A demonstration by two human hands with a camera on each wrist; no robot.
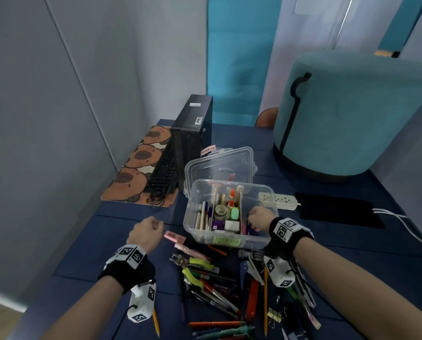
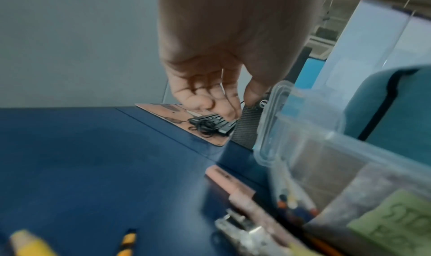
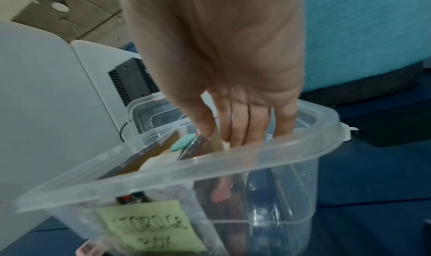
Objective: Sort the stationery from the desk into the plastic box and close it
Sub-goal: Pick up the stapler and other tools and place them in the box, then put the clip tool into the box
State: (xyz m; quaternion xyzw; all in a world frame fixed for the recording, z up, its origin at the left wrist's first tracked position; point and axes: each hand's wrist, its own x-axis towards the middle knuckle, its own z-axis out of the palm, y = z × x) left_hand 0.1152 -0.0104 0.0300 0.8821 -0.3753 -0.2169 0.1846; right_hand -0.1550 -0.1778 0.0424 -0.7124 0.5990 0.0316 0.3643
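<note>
The clear plastic box [image 1: 188, 218] stands open mid-desk, with cardboard dividers and a green label [image 3: 151, 226] on its front wall. Tape, glue, an eraser and pens fill its left and middle compartments. My right hand [image 1: 257, 219] reaches into the right compartment; in the right wrist view its fingers [image 3: 242, 129] point straight down among dark pens, tips hidden behind the rim [image 3: 210, 166]. My left hand [image 1: 147, 228] hovers left of the box, loosely curled around nothing [image 2: 210, 97]. The lid [image 1: 219, 160] leans behind the box. Loose stationery [image 1: 212, 278] is piled in front.
A pink item [image 1: 178, 238] lies at the box's front left corner. Behind stand a black computer tower [image 1: 192, 128], a keyboard [image 1: 163, 173] and a patterned mat [image 1: 131, 173]. To the right are a power strip [image 1: 278, 200], a black pad [image 1: 337, 212] and a teal stool [image 1: 347, 114].
</note>
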